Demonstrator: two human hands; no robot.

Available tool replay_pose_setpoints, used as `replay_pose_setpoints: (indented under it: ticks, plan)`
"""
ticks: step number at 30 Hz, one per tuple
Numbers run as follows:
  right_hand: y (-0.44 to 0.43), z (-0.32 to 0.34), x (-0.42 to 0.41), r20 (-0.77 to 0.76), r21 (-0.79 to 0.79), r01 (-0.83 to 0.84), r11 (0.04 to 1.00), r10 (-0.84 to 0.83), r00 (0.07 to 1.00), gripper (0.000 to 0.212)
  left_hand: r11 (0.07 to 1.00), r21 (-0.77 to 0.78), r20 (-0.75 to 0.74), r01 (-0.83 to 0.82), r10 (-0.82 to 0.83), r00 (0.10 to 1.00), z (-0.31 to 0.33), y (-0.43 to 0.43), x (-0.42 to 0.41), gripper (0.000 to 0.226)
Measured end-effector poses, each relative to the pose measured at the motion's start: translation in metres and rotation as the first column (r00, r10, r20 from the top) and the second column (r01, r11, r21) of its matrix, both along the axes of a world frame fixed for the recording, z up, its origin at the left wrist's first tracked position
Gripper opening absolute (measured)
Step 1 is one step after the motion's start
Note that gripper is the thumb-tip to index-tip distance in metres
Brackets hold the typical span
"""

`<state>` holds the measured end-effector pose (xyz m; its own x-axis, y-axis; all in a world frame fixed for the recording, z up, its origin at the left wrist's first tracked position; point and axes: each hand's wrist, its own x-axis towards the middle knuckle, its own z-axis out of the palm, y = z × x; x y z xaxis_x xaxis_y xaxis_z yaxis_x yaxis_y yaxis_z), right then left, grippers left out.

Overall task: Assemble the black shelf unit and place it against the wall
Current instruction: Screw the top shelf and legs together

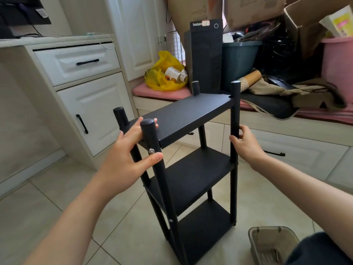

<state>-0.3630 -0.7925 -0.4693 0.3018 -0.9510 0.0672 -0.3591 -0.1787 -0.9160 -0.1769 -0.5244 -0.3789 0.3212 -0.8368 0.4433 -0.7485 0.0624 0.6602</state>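
Observation:
The black shelf unit stands upright on the tiled floor in front of me, with three shelves and round black posts at its corners. My left hand lies at its near left corner, fingers laid flat on the top shelf behind the near post and thumb pressed on that post just below a silver screw. My right hand grips the near right post a little below the top shelf.
White cabinets with black handles stand to the left. Behind the shelf a low ledge holds a pink cushion, a yellow bag, a black computer tower, bins and cardboard boxes. A small grey basket sits on the floor at lower right.

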Motion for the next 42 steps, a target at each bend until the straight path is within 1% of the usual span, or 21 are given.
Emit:
replay_pose_setpoints:
  ticks: [3, 6, 9, 13, 16, 18, 21, 26, 31, 42]
  plan:
    - [0.003, 0.003, -0.002, -0.009, 0.019, -0.005, 1.0, 0.005, 1.0, 0.038, 0.996, -0.058, 0.051, -0.073, 0.076, 0.996, -0.009, 0.004, 0.01, 0.06]
    - [0.009, 0.005, -0.003, -0.026, 0.023, -0.043, 0.999, 0.044, 0.999, 0.036, 0.966, -0.134, -0.006, -0.222, 0.223, 0.975, -0.02, 0.003, 0.021, 0.053]
    - [0.015, 0.005, -0.003, -0.02, 0.048, -0.074, 0.996, 0.075, 0.997, 0.032, 0.932, -0.115, -0.062, -0.344, 0.339, 0.939, -0.027, -0.001, 0.03, 0.049]
    - [0.018, 0.004, -0.002, -0.037, 0.058, -0.121, 0.991, 0.123, 0.992, 0.03, 0.898, -0.122, -0.112, -0.424, 0.412, 0.904, -0.032, -0.007, 0.036, 0.049]
    - [0.019, 0.007, -0.005, -0.083, 0.062, -0.182, 0.981, 0.187, 0.979, 0.03, 0.873, -0.108, -0.178, -0.475, 0.454, 0.873, -0.035, -0.012, 0.041, 0.049]
    - [0.021, 0.009, -0.008, -0.113, 0.059, -0.228, 0.972, 0.234, 0.966, 0.033, 0.861, -0.104, -0.219, -0.498, 0.468, 0.856, -0.036, -0.015, 0.044, 0.049]
    - [0.029, 0.012, -0.011, -0.106, 0.048, -0.286, 0.957, 0.289, 0.951, 0.04, 0.852, -0.1, -0.292, -0.515, 0.469, 0.833, -0.038, -0.018, 0.047, 0.051]
    - [0.048, 0.021, -0.018, -0.114, -0.005, -0.369, 0.929, 0.366, 0.924, 0.041, 0.845, -0.099, -0.352, -0.525, 0.464, 0.813, -0.037, -0.016, 0.058, 0.055]
    - [0.069, 0.022, -0.035, -0.092, 0.017, -0.481, 0.877, 0.48, 0.872, 0.057, 0.838, -0.094, -0.398, -0.538, 0.463, 0.792, -0.037, -0.024, 0.067, 0.057]
    - [0.068, 0.023, -0.081, -0.02, -0.003, -0.44, 0.898, 0.44, 0.898, 0.062, 0.864, -0.137, -0.395, -0.485, 0.402, 0.826, -0.037, -0.079, 0.038, 0.056]
